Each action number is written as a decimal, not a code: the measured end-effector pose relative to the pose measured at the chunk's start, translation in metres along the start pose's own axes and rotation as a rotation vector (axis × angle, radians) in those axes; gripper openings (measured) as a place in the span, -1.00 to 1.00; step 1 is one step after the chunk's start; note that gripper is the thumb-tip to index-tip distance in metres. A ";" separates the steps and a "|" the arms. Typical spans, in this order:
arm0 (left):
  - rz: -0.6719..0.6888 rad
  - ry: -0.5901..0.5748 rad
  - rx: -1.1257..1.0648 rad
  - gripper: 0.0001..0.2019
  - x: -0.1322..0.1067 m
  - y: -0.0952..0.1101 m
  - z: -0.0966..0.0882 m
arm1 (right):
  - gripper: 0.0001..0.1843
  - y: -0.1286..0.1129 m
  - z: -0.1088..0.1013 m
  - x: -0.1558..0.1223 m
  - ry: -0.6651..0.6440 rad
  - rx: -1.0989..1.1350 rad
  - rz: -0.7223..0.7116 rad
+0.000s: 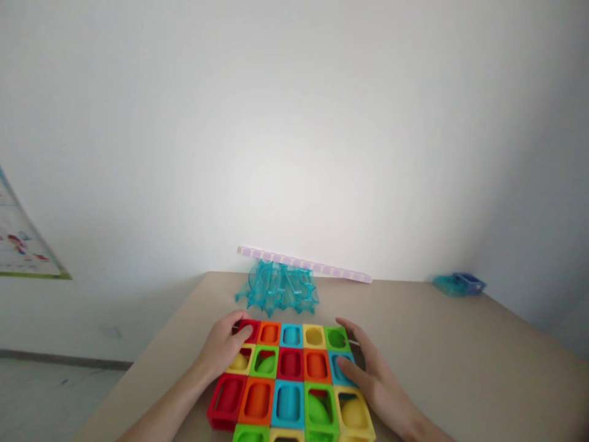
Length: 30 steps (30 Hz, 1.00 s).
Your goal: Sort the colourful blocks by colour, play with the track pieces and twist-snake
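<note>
Several colourful plastic track blocks [291, 364] are joined into a grid in front of me. The red, orange, blue, yellow and green cubes have rounded openings, with curved chutes visible inside some. My left hand [223, 347] grips the grid's far left side, its thumb on the corner red cube. On the opposite side, my right hand [370, 374] is closed around the edge, thumb over a blue cube. The other fingers are partly hidden beside the blocks. The grid's near end runs out of view at the bottom.
Behind the grid, clear teal plastic pieces [280, 288] lie on the beige table [442, 350]. A lilac-and-white strip [304, 264] leans along the wall. Teal and dark blue pieces [460, 284] sit at the far right corner. A poster [27, 236] hangs at left.
</note>
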<state>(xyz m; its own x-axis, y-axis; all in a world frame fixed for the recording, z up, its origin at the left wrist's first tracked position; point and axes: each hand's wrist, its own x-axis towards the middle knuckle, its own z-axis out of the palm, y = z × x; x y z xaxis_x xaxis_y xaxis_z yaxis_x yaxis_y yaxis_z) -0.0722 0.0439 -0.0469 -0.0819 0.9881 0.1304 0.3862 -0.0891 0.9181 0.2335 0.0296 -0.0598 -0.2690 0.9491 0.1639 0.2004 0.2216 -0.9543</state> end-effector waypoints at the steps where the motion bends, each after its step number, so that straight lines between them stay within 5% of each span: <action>1: 0.015 -0.013 0.047 -0.90 -0.001 0.001 0.000 | -0.37 -0.001 0.000 0.000 0.005 -0.046 -0.002; 8: 0.081 -0.067 0.423 -0.69 -0.006 0.010 -0.007 | -0.43 -0.004 -0.004 0.004 -0.051 -0.219 -0.049; 14: 0.229 -0.202 0.320 -0.74 -0.011 0.021 -0.007 | -0.45 -0.003 -0.002 0.006 -0.006 -0.179 -0.016; 30: 0.170 -0.307 0.193 -0.76 -0.007 0.015 -0.008 | -0.54 -0.003 -0.006 0.014 -0.082 -0.127 -0.006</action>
<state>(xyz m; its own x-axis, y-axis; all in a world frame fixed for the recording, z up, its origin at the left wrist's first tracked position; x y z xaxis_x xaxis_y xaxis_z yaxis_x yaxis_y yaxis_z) -0.0733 0.0342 -0.0306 0.2655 0.9553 0.1298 0.5384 -0.2586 0.8021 0.2347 0.0434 -0.0534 -0.3452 0.9275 0.1433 0.3149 0.2582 -0.9133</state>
